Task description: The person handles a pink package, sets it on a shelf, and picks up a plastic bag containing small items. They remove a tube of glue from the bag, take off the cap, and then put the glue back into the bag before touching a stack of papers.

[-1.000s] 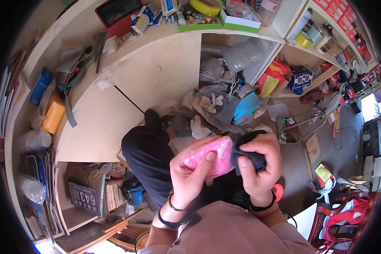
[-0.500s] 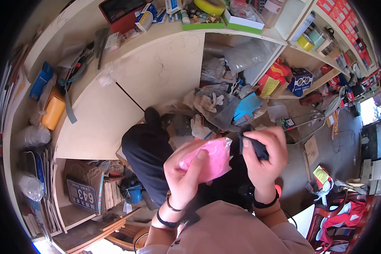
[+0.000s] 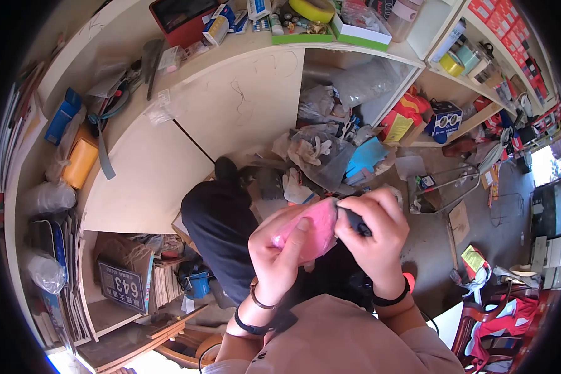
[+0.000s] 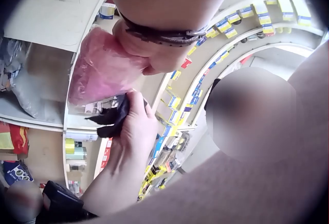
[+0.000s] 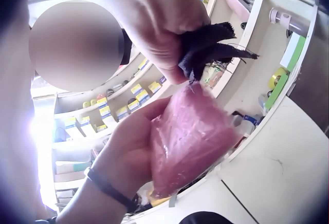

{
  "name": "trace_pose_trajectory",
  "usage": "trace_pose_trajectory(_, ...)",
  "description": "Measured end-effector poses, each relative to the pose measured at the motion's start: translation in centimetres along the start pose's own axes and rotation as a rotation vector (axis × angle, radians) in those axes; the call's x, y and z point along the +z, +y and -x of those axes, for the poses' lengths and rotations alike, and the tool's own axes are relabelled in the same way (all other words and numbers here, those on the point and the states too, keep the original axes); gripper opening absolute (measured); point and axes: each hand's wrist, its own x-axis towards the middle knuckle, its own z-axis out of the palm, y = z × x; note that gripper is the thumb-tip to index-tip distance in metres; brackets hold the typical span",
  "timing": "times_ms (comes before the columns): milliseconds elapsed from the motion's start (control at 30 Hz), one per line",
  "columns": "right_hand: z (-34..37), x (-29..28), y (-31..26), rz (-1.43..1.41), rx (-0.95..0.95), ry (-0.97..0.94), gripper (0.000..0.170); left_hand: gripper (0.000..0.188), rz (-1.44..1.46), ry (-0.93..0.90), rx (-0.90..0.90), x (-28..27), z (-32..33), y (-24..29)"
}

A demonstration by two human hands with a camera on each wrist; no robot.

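Note:
My left hand [image 3: 274,252] grips a pink package [image 3: 315,234] wrapped in shiny clear plastic, its thumb lying across the front. A dark cloth [image 3: 357,222] is pinched between the thumb and fingers of my right hand [image 3: 383,234]. In the head view the right fingertips are right at the package's upper right corner. The right wrist view shows the bunched cloth [image 5: 208,44] against the top corner of the pink package [image 5: 193,136], with frayed ends sticking out. From the left wrist, the cloth [image 4: 113,118] hangs in loose strips just below the package [image 4: 100,75].
Below the hands are the person's dark trouser legs [image 3: 218,215]. Ahead, plastic bags and gloves [image 3: 315,153] are piled by an open cabinet. A curved shelf [image 3: 230,53] holds boxes and tape. A metal-framed cart [image 3: 445,187] stands on the floor to the right.
The right hand drew the dark cloth away to the right of the package, then brought it back to the package's corner. The package has tilted in the left hand.

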Motion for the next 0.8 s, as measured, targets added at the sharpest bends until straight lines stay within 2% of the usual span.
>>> trace_pose_trajectory(133,-0.2,-1.1,-1.7,-0.001,-0.047,0.042,0.026,0.022,-0.047,-0.04,0.011,0.3,-0.5,0.0)
trace_pose_trajectory(200,-0.3,-0.3,-1.6,-0.052,-0.089,-0.005,0.028,0.021,-0.101,-0.078,0.159,0.8,-0.9,-0.3)
trace_pose_trajectory(233,-0.2,0.1,-1.3,-0.061,-0.074,-0.005,0.028,0.021,-0.108,-0.079,0.166,1.1,-0.9,0.2)
trace_pose_trajectory(467,-0.5,-0.3,-0.3,-0.01,0.009,0.066,0.026,0.021,-0.123,-0.014,0.157,0.5,-0.4,-0.4)
trace_pose_trajectory(567,-0.4,-0.4,-1.4,-0.045,-0.043,0.008,0.027,0.02,-0.133,-0.016,0.109,1.0,-0.7,-0.1)
trace_pose_trajectory(633,-0.2,0.8,-1.0,-0.075,0.004,0.001,0.025,0.02,-0.151,-0.011,0.175,1.6,-0.8,0.0)
trace_pose_trajectory(800,-0.7,0.8,0.0,-0.058,0.102,0.068,0.021,0.02,-0.148,-0.02,0.15,1.1,-0.7,-1.0)
